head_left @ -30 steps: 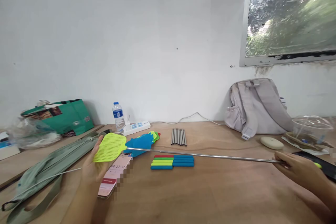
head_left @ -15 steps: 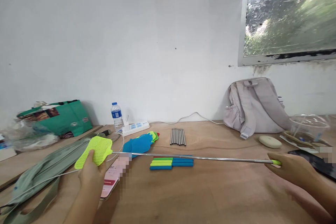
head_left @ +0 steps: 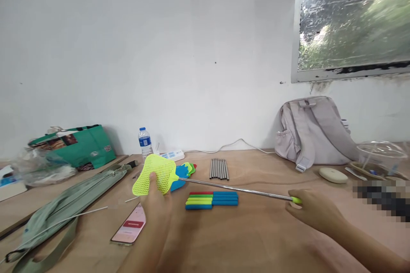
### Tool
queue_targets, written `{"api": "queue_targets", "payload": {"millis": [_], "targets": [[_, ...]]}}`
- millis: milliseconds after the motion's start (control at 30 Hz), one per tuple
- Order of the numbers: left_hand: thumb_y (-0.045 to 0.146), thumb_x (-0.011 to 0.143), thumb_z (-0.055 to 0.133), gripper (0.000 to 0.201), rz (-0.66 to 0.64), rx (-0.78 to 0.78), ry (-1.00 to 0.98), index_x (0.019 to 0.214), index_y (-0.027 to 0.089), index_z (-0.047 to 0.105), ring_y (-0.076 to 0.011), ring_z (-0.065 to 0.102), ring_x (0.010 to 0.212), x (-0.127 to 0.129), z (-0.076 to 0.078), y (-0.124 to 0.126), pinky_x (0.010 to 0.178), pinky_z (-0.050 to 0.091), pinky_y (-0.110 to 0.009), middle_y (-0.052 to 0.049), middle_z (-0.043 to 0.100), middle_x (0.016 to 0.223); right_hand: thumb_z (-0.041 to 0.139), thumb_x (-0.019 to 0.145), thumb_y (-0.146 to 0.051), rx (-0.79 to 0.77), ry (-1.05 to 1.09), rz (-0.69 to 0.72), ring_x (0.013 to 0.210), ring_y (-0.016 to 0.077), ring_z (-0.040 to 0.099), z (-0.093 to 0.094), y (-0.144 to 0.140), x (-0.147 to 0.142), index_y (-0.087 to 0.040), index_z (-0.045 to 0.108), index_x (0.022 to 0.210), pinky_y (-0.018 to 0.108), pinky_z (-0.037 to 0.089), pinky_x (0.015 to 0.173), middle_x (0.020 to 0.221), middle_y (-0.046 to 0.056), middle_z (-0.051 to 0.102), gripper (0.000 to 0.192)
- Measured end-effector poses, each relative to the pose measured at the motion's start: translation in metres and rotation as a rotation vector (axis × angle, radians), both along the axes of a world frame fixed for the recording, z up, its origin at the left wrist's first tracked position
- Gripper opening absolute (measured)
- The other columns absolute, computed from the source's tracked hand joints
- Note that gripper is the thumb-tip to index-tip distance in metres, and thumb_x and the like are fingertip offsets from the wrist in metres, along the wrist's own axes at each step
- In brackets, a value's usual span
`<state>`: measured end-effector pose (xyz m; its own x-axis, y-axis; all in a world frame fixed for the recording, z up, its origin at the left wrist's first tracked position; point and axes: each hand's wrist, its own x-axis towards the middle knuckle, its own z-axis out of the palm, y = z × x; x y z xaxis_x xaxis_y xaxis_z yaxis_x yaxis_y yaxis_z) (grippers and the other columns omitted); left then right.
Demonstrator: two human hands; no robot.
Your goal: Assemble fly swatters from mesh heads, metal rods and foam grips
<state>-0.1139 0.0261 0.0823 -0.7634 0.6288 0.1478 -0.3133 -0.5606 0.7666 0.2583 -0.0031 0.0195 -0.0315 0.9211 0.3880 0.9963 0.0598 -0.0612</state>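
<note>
Left hand [head_left: 156, 198] pinching lime flyswatter head [head_left: 162, 171]; right hand [head_left: 315, 209] looks closed round its handle [head_left: 297, 200], fingers partly hidden.

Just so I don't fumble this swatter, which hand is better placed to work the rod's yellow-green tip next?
Your right hand, most likely: it holds the rod at that yellow-green tip. Your left hand is at the opposite end, holding the swatter head.
</note>
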Motion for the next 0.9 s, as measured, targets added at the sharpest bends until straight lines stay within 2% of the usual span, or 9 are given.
{"api": "queue_targets", "payload": {"millis": [133, 233, 333, 500, 633, 767, 833, 900], "targets": [[0.019, 0.08, 0.052, 0.025, 0.032, 0.112, -0.178, 0.105, 0.018, 0.05, -0.0148, 0.055, 0.102, 0.018, 0.021, 0.003, 0.085, 0.048, -0.029, -0.005, 0.056, 0.113, 0.047, 0.066, -0.025, -0.023, 0.079, -0.031, 0.047, 0.012, 0.041, 0.01, 0.001, -0.021, -0.02, 0.035, 0.051, 0.025, 0.014, 0.046, 0.048, -0.002, 0.046, 0.02], [0.018, 0.079, 0.055, 0.021, 0.035, 0.158, -0.202, 0.1, 0.017, 0.054, -0.0147, 0.057, 0.098, 0.037, 0.03, 0.0, 0.087, 0.047, -0.032, -0.004, 0.059, 0.109, 0.047, 0.066, -0.024, -0.025, 0.11, -0.018, 0.048, 0.0118, 0.042, 0.02, -0.001, -0.036, -0.02, 0.039, 0.052, 0.024, 0.014, 0.046, 0.048, -0.002, 0.046, 0.017], [0.022, 0.077, 0.057, 0.018, -0.059, 0.123, -0.183, 0.095, 0.017, 0.058, -0.0149, 0.057, 0.099, 0.057, 0.024, -0.002, 0.089, 0.046, -0.03, -0.005, 0.059, 0.11, 0.048, 0.065, -0.021, -0.046, 0.16, 0.066, 0.048, 0.011, 0.042, 0.029, -0.006, -0.053, -0.02, 0.043, 0.054, 0.023, 0.015, 0.046, 0.049, -0.003, 0.047, 0.012], [0.021, 0.078, 0.056, 0.017, -0.095, 0.03, -0.283, 0.095, 0.018, 0.058, -0.014, 0.056, 0.099, 0.078, -0.003, -0.004, 0.086, 0.047, -0.026, -0.006, 0.058, 0.113, 0.049, 0.064, -0.02, -0.04, 0.209, 0.045, 0.052, 0.0117, 0.045, 0.041, -0.009, -0.076, -0.02, 0.051, 0.055, 0.023, 0.016, 0.047, 0.053, -0.001, 0.052, 0.009], [0.023, 0.079, 0.056, 0.019, -0.201, -0.075, -0.288, 0.096, 0.017, 0.058, -0.0144, 0.059, 0.093, 0.098, -0.019, -0.013, 0.075, 0.051, -0.023, -0.007, 0.06, 0.107, 0.05, 0.062, -0.017, -0.079, 0.269, 0.184, 0.051, 0.0102, 0.043, 0.042, -0.006, -0.1, -0.02, 0.054, 0.058, 0.022, 0.018, 0.048, 0.055, -0.002, 0.053, 0.006], [0.028, 0.078, 0.057, 0.022, -0.229, -0.03, -0.219, 0.097, 0.018, 0.058, -0.014, 0.06, 0.088, 0.109, -0.014, -0.017, 0.073, 0.051, -0.022, -0.007, 0.064, 0.098, 0.048, 0.061, -0.016, -0.105, 0.379, 0.181, 0.046, 0.0082, 0.037, 0.033, 0.0, -0.119, -0.018, 0.045, 0.053, 0.022, 0.015, 0.045, 0.048, -0.004, 0.045, 0.009], [0.031, 0.077, 0.058, 0.024, -0.277, 0.059, -0.117, 0.097, 0.018, 0.058, -0.0157, 0.06, 0.09, 0.108, -0.009, -0.013, 0.077, 0.05, -0.025, -0.007, 0.064, 0.097, 0.046, 0.063, -0.015, -0.111, 0.449, 0.239, 0.048, 0.0084, 0.039, 0.028, -0.001, -0.122, -0.018, 0.042, 0.054, 0.021, 0.018, 0.045, 0.05, -0.005, 0.045, 0.01], [0.033, 0.073, 0.062, 0.03, -0.364, 0.116, 0.003, 0.098, 0.018, 0.058, -0.0187, 0.059, 0.093, 0.102, -0.007, -0.006, 0.078, 0.05, -0.029, -0.007, 0.063, 0.099, 0.044, 0.065, -0.016, -0.104, 0.504, 0.353, 0.052, 0.0094, 0.042, 0.024, -0.005, -0.121, -0.019, 0.042, 0.062, 0.02, 0.024, 0.047, 0.055, -0.004, 0.047, 0.005]]}}
